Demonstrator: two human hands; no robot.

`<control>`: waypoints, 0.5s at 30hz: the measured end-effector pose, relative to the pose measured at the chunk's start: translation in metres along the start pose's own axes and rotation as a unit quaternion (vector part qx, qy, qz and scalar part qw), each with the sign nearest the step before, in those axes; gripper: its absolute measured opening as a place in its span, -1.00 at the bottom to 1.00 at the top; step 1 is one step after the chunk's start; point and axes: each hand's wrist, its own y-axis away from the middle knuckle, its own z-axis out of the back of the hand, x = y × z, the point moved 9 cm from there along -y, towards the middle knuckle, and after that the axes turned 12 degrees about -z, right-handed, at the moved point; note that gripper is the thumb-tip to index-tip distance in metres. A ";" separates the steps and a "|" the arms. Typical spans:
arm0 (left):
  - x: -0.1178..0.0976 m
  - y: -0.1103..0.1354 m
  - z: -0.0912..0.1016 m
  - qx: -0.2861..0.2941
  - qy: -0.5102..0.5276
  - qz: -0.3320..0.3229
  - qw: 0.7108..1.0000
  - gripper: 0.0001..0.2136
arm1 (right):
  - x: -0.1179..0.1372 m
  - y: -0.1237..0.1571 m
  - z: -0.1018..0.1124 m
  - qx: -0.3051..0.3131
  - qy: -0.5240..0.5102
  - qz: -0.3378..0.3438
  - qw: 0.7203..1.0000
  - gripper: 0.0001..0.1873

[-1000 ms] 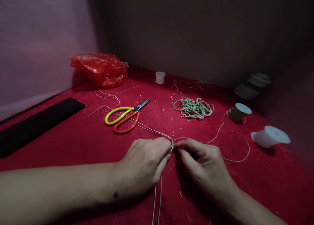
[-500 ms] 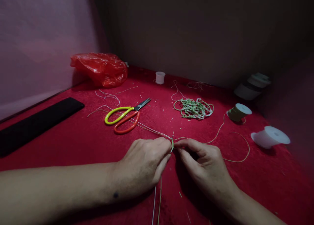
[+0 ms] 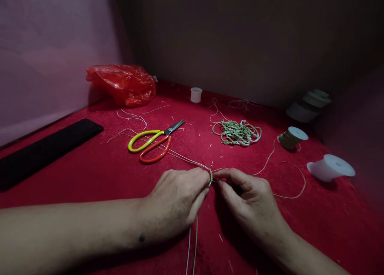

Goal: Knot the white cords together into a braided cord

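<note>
My left hand (image 3: 181,195) is closed around thin cords, with a small green knotted cord piece (image 3: 211,175) standing out at its fingertips. White and tan cords (image 3: 192,161) lead from it toward the upper left, and two more strands hang below the hand. On the other side, my right hand (image 3: 249,195) curls its thumb and index finger in a loose pinch beside the knots. A short thin strand reaches toward those fingertips; the exact contact is too small to make out. Behind the right index finger, a tan cord (image 3: 268,163) runs to the green spool (image 3: 291,138).
Scissors (image 3: 154,147) with yellow and red handles lie left of centre. A green-and-white braided cord bundle (image 3: 238,132) lies beyond my hands. Around them are a white spool (image 3: 330,168), a small white spool (image 3: 196,95), a red plastic bag (image 3: 124,85) and a black case (image 3: 49,149).
My right index finger and thumb tips have parted slightly beside the knotted piece. My left hand and the surrounding things look the same.
</note>
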 end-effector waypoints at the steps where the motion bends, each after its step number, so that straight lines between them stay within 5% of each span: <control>1: 0.000 0.000 0.000 -0.001 0.000 0.000 1.000 -0.86 | 0.000 0.000 0.000 0.000 0.001 0.000 1.000 -0.79; 15: -0.001 0.001 0.000 -0.006 -0.006 -0.007 1.000 -0.87 | 0.000 0.001 0.001 0.001 0.002 0.004 1.000 -0.76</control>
